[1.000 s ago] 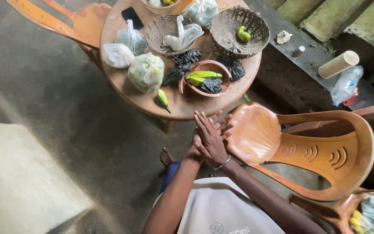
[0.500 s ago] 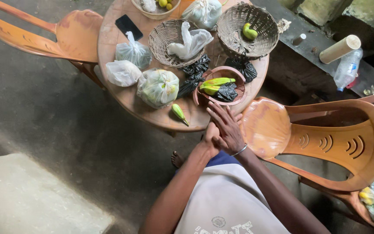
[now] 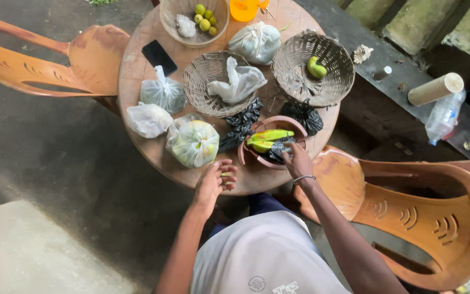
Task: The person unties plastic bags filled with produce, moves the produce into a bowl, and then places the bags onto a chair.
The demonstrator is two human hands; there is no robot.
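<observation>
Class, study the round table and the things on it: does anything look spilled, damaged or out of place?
Nothing is spilled or broken. One oddity: a black phone lies among the produce bags and baskets on the round table, near its edge.

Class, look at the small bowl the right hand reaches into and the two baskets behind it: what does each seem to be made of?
The bowl under the right hand looks like moulded plastic: smooth, reddish-brown, slightly glossy rim. The two baskets appear woven from cane or reed: visible interlaced strands, matt tan-grey; the exact fibre is unclear.

Woven wicker basket, glossy plastic chair, crinkled plastic bag
</observation>
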